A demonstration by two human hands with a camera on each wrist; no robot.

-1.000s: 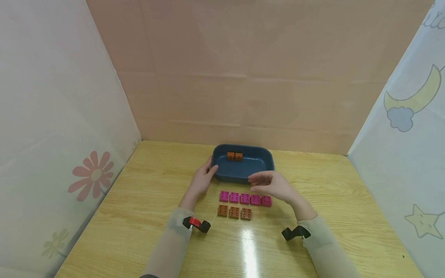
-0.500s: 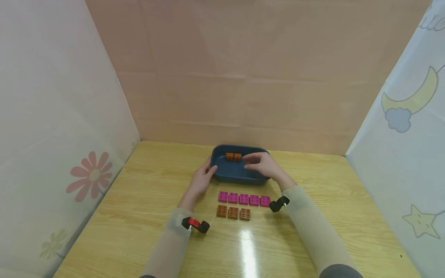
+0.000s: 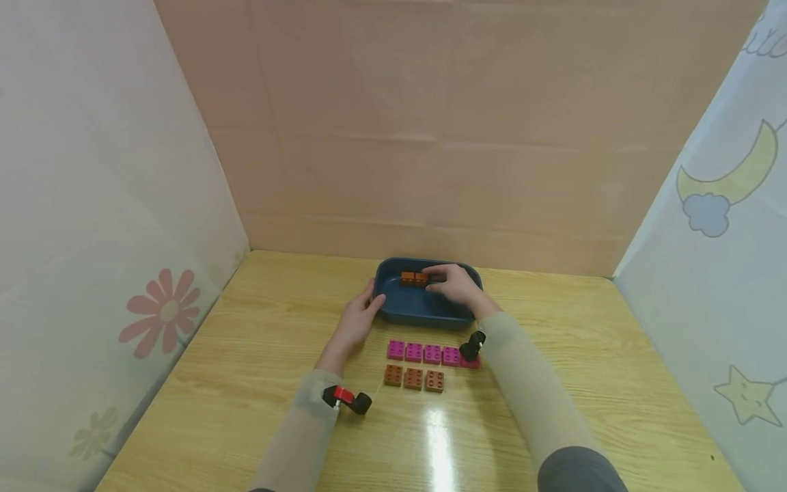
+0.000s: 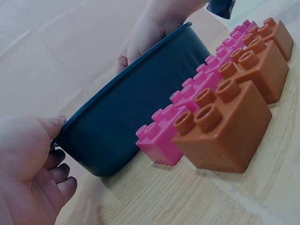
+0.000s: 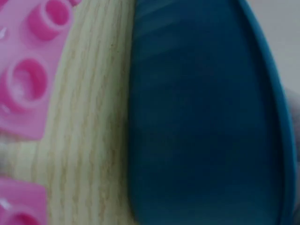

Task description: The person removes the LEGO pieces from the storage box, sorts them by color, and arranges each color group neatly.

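Note:
A dark blue tray (image 3: 424,318) stands at the back of the table. My left hand (image 3: 356,318) grips its left end, thumb at the rim; the left wrist view shows the thumb against the rim (image 4: 79,110). Two orange toy building bricks, a left one (image 3: 407,278) and a right one (image 3: 420,279), sit side by side inside near the far wall. Over the tray, my right hand (image 3: 453,285) has its thumb and finger at the right brick's end. Whether they pinch it cannot be made out. In the right wrist view, the tray's wall (image 5: 201,112) hides most of that hand.
In front of the tray lies a row of several pink bricks (image 3: 432,354), studs up. The wrist camera partly covers the rightmost one. Nearer me is a row of three orange bricks (image 3: 413,378). A paper backdrop (image 3: 393,178) rises behind the table.
My right hand has moved from the tray's front right rim into the tray, leftward and away from me, up to the right orange brick. The left hand stays on the tray.

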